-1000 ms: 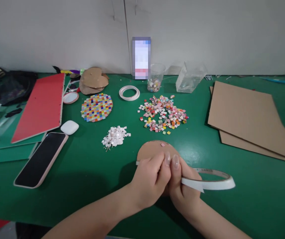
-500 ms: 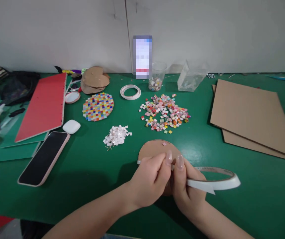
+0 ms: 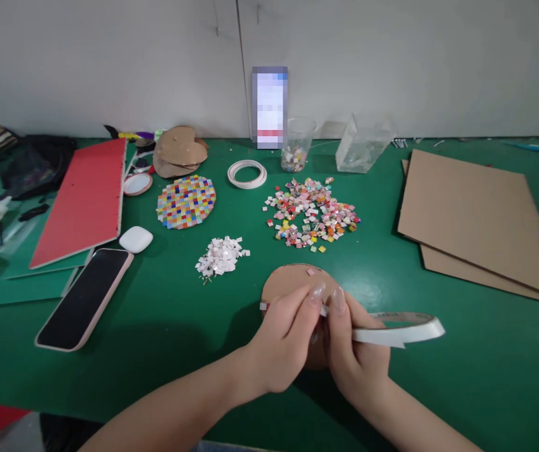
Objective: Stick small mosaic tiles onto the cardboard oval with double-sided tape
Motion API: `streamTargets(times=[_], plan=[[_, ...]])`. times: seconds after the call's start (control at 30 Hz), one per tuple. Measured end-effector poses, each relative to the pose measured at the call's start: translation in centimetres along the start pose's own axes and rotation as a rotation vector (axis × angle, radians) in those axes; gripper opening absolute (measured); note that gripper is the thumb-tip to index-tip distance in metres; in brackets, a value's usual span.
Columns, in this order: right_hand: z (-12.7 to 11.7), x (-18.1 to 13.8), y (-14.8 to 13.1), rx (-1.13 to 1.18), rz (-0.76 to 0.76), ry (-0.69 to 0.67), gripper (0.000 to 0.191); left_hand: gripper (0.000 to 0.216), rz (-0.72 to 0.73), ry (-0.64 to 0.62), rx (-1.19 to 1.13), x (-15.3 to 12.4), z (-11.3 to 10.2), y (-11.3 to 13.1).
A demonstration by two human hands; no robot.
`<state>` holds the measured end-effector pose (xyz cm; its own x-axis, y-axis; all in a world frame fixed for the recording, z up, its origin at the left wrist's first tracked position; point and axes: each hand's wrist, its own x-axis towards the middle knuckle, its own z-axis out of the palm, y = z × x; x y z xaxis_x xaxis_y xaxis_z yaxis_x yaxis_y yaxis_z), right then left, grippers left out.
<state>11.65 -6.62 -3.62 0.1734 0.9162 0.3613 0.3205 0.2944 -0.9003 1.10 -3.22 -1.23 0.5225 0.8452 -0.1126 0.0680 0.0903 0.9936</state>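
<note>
A round brown cardboard disc [image 3: 288, 281] lies on the green table [image 3: 194, 320] in front of me, with one small tile near its far edge. My left hand [image 3: 285, 339] is closed in a pinch on a white tape strip [image 3: 264, 306] stretched across the disc. My right hand [image 3: 351, 351] is closed round a roll of white double-sided tape [image 3: 403, 329], which sticks out to the right. Both thumbs meet over the disc.
Beyond the disc lie a heap of coloured mosaic tiles [image 3: 311, 213], a small heap of white backing bits [image 3: 222, 256], a finished mosaic disc [image 3: 186, 201], a second tape roll [image 3: 246, 173] and two plastic cups. A phone [image 3: 85, 298] and red board [image 3: 83, 198] lie left; cardboard sheets [image 3: 476, 220] lie right.
The tape roll in my right hand has tilted flatter and swung slightly. My fingertips have shifted a little along the strip. The hands stay over the disc.
</note>
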Motion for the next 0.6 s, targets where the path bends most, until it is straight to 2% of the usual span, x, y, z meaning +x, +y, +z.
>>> streamTargets(times=[0.17,0.27,0.47,0.6], plan=[[0.0,0.5,-0.1,0.064,-0.006,0.012,0.031,0.032,0.033,-0.014,0.079,0.2,-0.3,0.1],[0.0,0.5,0.1,0.073,-0.018,-0.002,0.031,0.033,0.083,0.036,0.203,0.1,-0.5,0.1],[0.0,0.2,0.6,-0.064,-0.015,-0.03,0.031,0.023,0.246,0.164,0.476,0.0,-0.4,-0.6],[-0.1,0.0,1.0,-0.206,-0.101,-0.036,0.027,0.022,0.402,0.178,0.714,0.2,-0.5,-1.1]])
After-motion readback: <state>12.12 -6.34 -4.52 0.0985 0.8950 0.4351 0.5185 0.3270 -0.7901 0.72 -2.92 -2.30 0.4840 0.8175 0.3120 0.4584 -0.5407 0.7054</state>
